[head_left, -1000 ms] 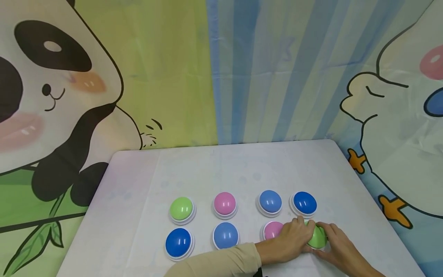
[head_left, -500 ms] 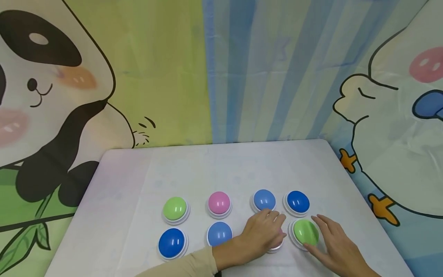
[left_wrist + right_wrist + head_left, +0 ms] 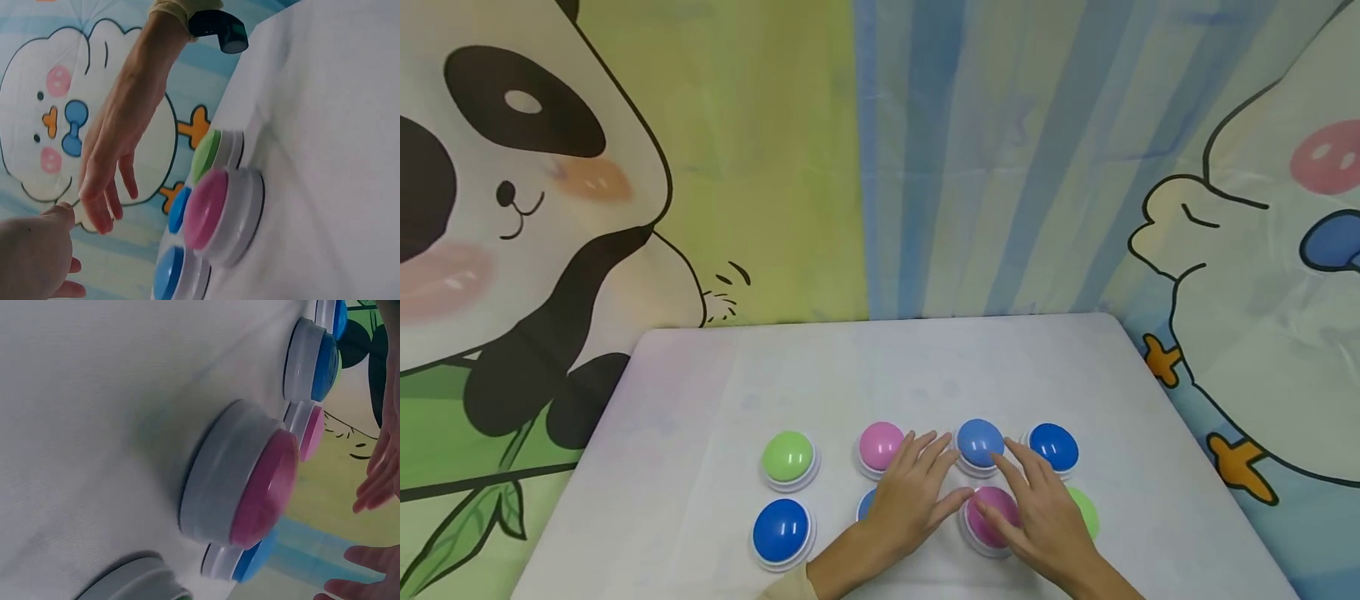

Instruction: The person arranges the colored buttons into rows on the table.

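Observation:
Both hands hover over the near row of dome-shaped push buttons, holding nothing. My left hand (image 3: pixel 906 500) is just left of the near pink button (image 3: pixel 988 517), fingers extended, partly covering a light blue button (image 3: pixel 866 503). On the pink button's other side, my right hand (image 3: pixel 1048 521) has its fingers spread and partly hides a green button (image 3: pixel 1086 510). In the right wrist view, the pink button (image 3: pixel 265 487) stands on a white round base, apart from the right fingers (image 3: pixel 365 557). The left wrist view also shows both hands raised off the buttons.
The back row has a green button (image 3: pixel 787 456), a pink button (image 3: pixel 881 445), a light blue button (image 3: pixel 979 442) and a dark blue button (image 3: pixel 1053 446). Another dark blue button (image 3: pixel 781 530) stands front left. All are on a white table (image 3: pixel 700 400) before cartoon-printed curtains.
Both hands were around the green button at front right. The left hand let go and moved left, past the near pink button. The right hand followed left to the pink button.

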Motion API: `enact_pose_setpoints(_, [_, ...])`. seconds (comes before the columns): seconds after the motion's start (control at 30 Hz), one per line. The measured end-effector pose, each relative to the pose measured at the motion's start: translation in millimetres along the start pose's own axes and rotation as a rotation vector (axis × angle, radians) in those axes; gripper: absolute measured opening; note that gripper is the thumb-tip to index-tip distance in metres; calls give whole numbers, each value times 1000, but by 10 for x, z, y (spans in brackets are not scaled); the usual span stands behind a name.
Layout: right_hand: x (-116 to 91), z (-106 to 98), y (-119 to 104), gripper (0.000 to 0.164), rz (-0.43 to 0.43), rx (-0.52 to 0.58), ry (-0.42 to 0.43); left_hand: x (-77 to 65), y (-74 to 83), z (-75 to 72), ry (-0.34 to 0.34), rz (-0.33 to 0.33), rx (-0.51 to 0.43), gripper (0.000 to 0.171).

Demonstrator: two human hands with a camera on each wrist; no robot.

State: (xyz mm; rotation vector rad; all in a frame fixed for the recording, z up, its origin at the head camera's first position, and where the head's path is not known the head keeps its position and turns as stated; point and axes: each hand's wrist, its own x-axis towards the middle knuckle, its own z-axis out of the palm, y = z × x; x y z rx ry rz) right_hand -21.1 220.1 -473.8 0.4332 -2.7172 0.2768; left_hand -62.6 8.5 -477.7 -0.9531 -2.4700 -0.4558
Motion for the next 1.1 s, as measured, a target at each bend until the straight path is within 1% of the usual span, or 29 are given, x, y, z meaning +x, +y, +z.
enact_pose_setpoints(0.1, [66, 48, -27, 69, 1, 4, 5, -63, -123, 7, 3, -65, 27, 51])
enact_pose_setpoints(0.27, [178, 113, -82, 72, 52, 30, -19, -143, -295, -6, -31, -180, 67, 58])
enact_pose_setpoints(0.33, [227, 136, -100, 72, 52, 41, -16, -165, -350, -15, -43, -218, 68, 62])
enact_pose_setpoints(0.43, [298, 156, -123, 75, 39, 25, -17, -200, -436, -15, -37, -262, 68, 67])
enact_pose_setpoints(0.5, [330, 156, -129, 77, 34, 5, -23, -214, -493, -17, -25, -282, 76, 70])
enact_pose_setpoints(0.6, [353, 142, -133, 80, 41, -36, -61, -250, -572, -22, -14, -312, 91, 75])
enact_pose_setpoints(0.7, [345, 133, -122, 82, 57, -56, -98, -322, -649, -48, -25, -340, 114, 79])
enact_pose_setpoints(0.8, [335, 126, -89, 84, 78, -66, -126, -404, -750, -82, -24, -345, 120, 88])
enact_pose_setpoints(0.97, [347, 87, 21, 88, 101, -71, -135, -495, -963, -168, -11, -343, 80, 103])
enact_pose_setpoints(1.03, [352, 59, 83, 90, 105, -60, -135, -539, -1057, -219, -16, -366, 56, 106])
enact_pose_setpoints(1.1, [353, 23, 160, 90, 109, -59, -133, -596, -1156, -274, -29, -398, 53, 108])
